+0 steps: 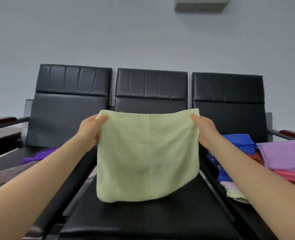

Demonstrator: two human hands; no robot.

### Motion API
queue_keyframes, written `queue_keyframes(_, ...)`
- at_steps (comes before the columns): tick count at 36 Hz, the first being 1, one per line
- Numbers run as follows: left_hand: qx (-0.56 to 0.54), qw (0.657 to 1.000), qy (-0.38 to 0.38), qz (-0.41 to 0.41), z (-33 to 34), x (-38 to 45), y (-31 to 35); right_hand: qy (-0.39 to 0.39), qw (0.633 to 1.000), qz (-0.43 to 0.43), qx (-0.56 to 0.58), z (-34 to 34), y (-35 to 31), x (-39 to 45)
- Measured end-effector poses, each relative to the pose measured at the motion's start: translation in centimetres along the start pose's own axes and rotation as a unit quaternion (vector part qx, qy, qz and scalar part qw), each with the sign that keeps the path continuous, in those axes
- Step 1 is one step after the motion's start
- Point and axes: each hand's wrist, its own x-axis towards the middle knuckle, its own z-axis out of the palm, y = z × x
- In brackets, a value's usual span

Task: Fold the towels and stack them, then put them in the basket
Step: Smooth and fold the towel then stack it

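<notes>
A pale green towel [147,155] hangs spread out in front of me above the middle seat [143,220] of a black three-seat bench. My left hand [90,129] pinches its upper left corner and my right hand [204,129] pinches its upper right corner. The towel's lower edge hangs just above the seat cushion. No basket is in view.
On the right seat lies a heap of towels: blue [238,142], lilac [287,155], pink [294,176] and more below. On the left seat lie a purple cloth [39,155] and a brown-grey towel [8,175]. Armrests stand at both ends. A grey wall is behind.
</notes>
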Motion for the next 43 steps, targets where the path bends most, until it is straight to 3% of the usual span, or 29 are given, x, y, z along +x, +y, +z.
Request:
queue_keyframes(6, -0.019, 0.999, -0.017, 0.036, -0.8, -1.5, 4.6, -0.009, 0.998, -0.016, 0.061, -0.4, -3.9, -2.2)
queue_keyframes(12, -0.045, 0.999, 0.003, 0.023, -1.9, -2.6, 7.1, -0.034, 0.996, -0.083, 0.006, -0.5, -5.8, -3.6)
queue_keyframes(18, -0.030, 0.997, -0.066, -0.035, -2.2, -3.5, 7.1, -0.042, 0.997, -0.021, 0.054, -0.2, -4.9, -2.4)
queue_keyframes(22, 0.061, 0.991, -0.108, -0.050, -3.3, -1.8, 4.4, 0.005, 0.997, 0.015, -0.078, -0.5, -1.7, -0.7)
queue_keyframes(25, 0.193, 0.975, -0.094, -0.050, -4.5, -0.2, 1.1, 0.016, 0.957, -0.042, -0.288, -1.1, 1.8, 0.4)
queue_keyframes(27, 0.267, 0.958, -0.090, -0.045, -4.9, 0.7, -1.2, 0.012, 0.934, -0.043, -0.353, -1.3, 4.0, 0.7)
queue_keyframes(32, 0.392, 0.917, -0.068, -0.005, -4.0, 2.6, -5.8, 0.003, 0.931, 0.026, -0.365, -1.0, 7.7, 2.0)
queue_keyframes(35, 0.471, 0.880, -0.058, 0.017, -3.1, 4.0, -8.4, -0.005, 0.954, 0.090, -0.287, -0.5, 10.2, 3.9)
queue_keyframes(38, 0.524, 0.850, -0.051, 0.036, -2.7, 5.5, -10.6, -0.029, 0.960, 0.100, -0.260, -0.1, 12.3, 5.7)
queue_keyframes(43, 0.530, 0.847, -0.034, 0.033, -2.4, 7.8, -14.2, -0.025, 0.950, 0.139, -0.278, 0.4, 15.8, 7.6)
